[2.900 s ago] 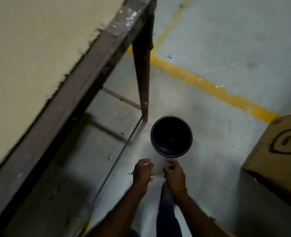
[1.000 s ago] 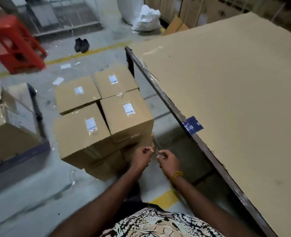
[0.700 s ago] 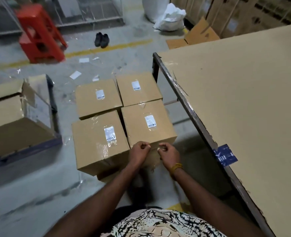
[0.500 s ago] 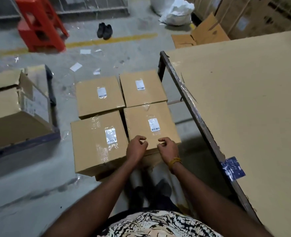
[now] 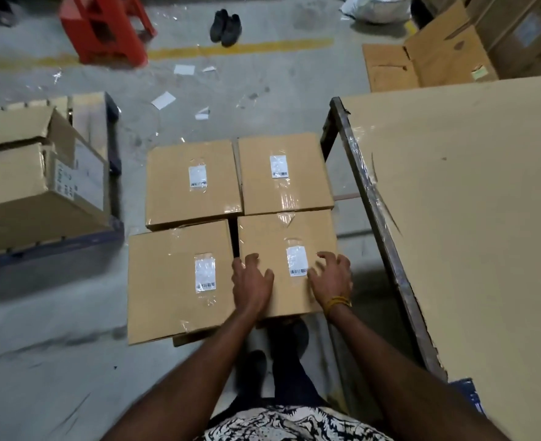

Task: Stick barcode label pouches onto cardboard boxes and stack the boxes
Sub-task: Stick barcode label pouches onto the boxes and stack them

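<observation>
Both hands have dropped from pinching together in the air: I see my left hand (image 5: 251, 283) and right hand (image 5: 331, 278), fingers spread, over the near right box (image 5: 283, 230), flanking its label pouch (image 5: 297, 261), so I judge it stuck.

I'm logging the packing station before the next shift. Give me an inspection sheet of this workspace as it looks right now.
Surface: table on the right, top covered in brown board, plastic film along its metal edge.
Job's things: four cardboard boxes on top of the stack, in a two-by-two block on the floor, each with a barcode label pouch on top.
Clutter: paper scraps and film bits on the floor.
Hands: left hand and right hand over the near right box, fingers spread, either side of its label.
Cables: nothing seen.
Surroundings: red stool, black shoes, opened cartons on the left, yellow floor line.
</observation>
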Available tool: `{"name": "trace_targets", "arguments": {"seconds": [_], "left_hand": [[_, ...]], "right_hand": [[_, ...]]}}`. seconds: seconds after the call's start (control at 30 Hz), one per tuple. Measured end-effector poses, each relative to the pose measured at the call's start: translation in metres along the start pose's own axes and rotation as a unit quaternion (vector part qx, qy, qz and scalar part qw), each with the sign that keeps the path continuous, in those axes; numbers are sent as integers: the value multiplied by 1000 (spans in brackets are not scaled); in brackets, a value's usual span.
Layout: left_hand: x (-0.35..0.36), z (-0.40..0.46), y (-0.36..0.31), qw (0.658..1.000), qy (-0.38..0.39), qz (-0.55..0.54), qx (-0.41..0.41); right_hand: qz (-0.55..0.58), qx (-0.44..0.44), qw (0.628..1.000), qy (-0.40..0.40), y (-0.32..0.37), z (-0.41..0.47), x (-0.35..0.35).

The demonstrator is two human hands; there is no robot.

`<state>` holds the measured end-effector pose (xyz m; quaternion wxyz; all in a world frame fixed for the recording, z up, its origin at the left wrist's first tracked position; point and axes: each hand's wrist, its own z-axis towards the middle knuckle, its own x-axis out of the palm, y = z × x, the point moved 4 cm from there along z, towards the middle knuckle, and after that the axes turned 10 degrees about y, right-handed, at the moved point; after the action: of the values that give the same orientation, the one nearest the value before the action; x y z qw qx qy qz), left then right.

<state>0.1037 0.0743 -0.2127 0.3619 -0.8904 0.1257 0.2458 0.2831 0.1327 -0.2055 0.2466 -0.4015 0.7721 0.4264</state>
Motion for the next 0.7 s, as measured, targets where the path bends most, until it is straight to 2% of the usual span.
{"name": "trace_targets", "arguments": {"seconds": [0.17, 0.27, 0.4, 0.7], "left_hand": [[6, 16, -2, 999, 0, -36, -22], [3, 21, -4, 999, -9, -43, -30], [-7, 15, -14, 998, -31, -45, -26], [-53, -54, -51, 995, -75, -41, 52]], "right_hand": [[4, 21, 998, 67, -12, 29, 5], [20, 26, 996, 78, -11, 36, -1], [59, 12, 997, 57, -3, 32, -16], [62, -72, 994, -53, 34, -30, -77]]}}
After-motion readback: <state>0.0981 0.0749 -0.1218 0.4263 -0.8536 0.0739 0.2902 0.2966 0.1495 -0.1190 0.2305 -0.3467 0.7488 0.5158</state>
